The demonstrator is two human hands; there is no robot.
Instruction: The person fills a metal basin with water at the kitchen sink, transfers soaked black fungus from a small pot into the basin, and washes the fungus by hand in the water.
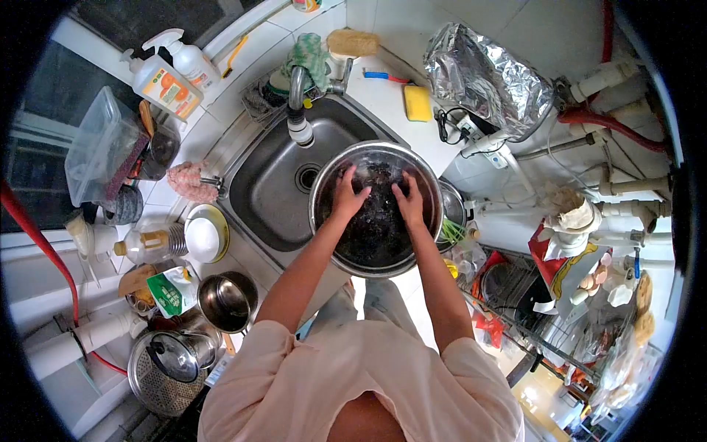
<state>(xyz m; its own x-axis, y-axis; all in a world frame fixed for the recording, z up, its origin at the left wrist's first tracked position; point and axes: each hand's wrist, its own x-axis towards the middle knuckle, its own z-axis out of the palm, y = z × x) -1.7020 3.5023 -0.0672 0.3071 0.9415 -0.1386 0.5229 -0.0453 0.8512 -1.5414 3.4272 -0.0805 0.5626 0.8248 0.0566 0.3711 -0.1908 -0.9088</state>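
A large metal basin (428,254) sits over the right part of the sink, near its front edge. Dark, wet, leafy pieces (377,228) fill much of it; their exact kind is hard to make out. My left hand (348,194) is inside the basin on the left, thumb and fingers apart. Opposite it, on the right, my right hand (409,200) also has its fingers spread. Both hands are at the dark pieces, and their lower sides are hidden. The faucet (298,110) hangs over the sink beyond my left hand.
The grey sink (269,195) lies left of the basin. A yellow sponge (417,103) and a foil-covered item (486,77) are at the back right. A small pot (227,302), a white bowl (206,237) and pump bottles (168,85) stand on the left. Green stalks (451,232) lie to the right.
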